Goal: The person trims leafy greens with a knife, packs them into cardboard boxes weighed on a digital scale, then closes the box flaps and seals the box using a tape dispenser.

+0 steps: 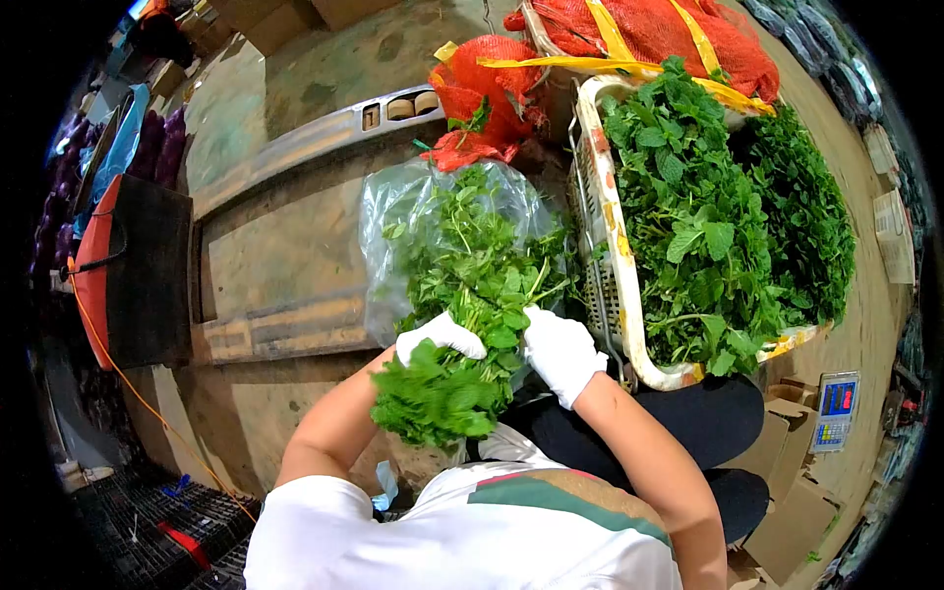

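White gloves cover both hands. My left hand [442,337] is closed around a bunch of leafy mint [438,396], whose leafy tops hang toward my lap and look blurred. My right hand [562,354] is beside it, its fingers bent together at the edge of the greens near some stems; what they pinch is partly hidden. Beyond my hands, more loose mint [467,241] lies on a clear plastic bag [382,265]. To the right, a white plastic basket [626,265] is heaped with mint [703,221].
Red mesh sacks [482,88] with yellow straps lie behind the bag and basket. A metal pallet truck's forks [305,147] extend to the left. A digital scale display [836,411] and cardboard boxes [792,501] are at the lower right. An orange cord [138,393] runs along the left.
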